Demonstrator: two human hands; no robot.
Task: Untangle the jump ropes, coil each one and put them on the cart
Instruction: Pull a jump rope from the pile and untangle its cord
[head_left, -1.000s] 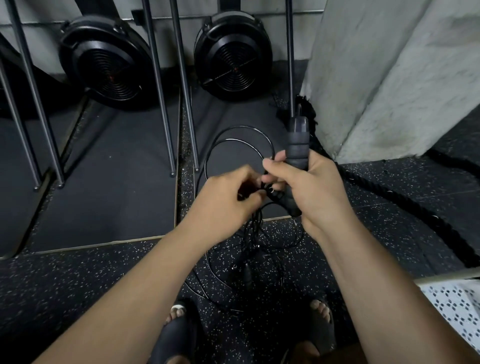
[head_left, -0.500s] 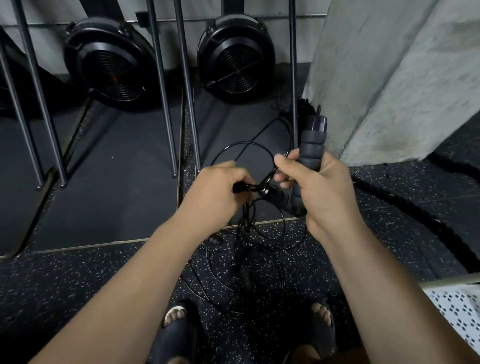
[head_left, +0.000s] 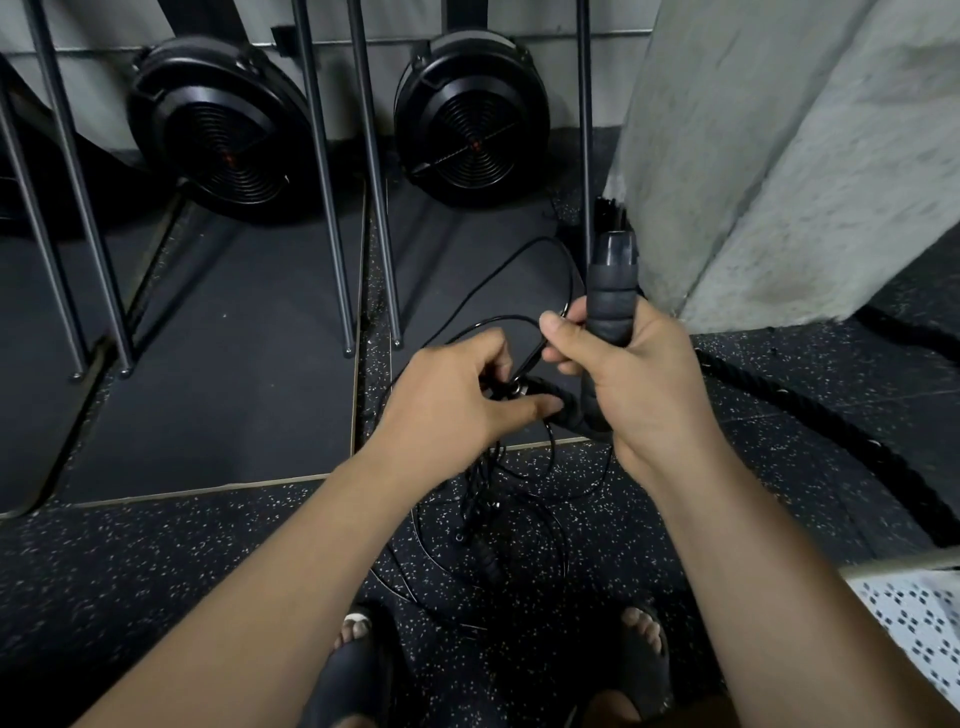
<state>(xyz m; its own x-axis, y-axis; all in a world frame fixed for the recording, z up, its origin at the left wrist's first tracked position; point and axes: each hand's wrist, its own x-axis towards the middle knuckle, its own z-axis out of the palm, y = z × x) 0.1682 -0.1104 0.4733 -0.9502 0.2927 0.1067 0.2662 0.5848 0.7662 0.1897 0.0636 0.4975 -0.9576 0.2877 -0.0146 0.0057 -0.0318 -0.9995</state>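
My right hand grips a black jump rope handle upright, its padded top sticking out above my fist. A second black handle lies crosswise below it, and my left hand pinches it near its metal end. Thin black rope loops up behind my hands and hangs down in a tangle to the speckled floor between my feet. Another handle dangles inside that tangle. The cart is not in view.
Two black fan wheels of gym machines stand at the back, with several thin metal legs in front. A concrete pillar rises at right. A thick black battle rope runs along the floor to the right. A patterned white surface shows bottom right.
My left hand shifted its pinch along the crosswise handle toward the right hand. The rope loops behind my hands rose and widened. My right hand stayed closed round the upright handle.
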